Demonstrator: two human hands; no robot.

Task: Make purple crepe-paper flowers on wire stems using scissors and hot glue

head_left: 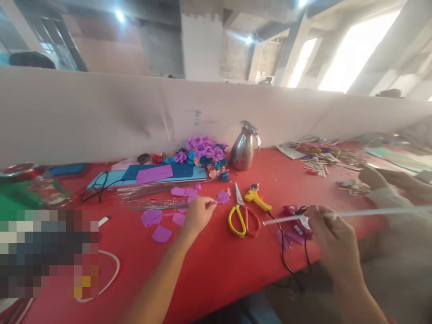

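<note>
My left hand (200,217) is closed in a pinch over the middle of the table, on a small purple paper petal (223,196) at its fingertips. At the right, my right hand (334,240) is closed around a long, thin, whitish glue stick (286,219), which points left and runs out of view to the right. Between my hands lie scissors (238,219) with one yellow and one red handle, blades slightly apart. Behind them is a yellow hot glue gun (258,198) with a black cord. Several cut purple paper pieces (162,234) lie left of my left hand.
Thin metal wires (145,199) lie before stacked blue and purple paper sheets (153,173). A bunch of purple and blue paper flowers (205,150) and a steel jug (242,148) stand by the partition (135,112). Another person's arm (374,184) rests at the right, near white sticks (317,164).
</note>
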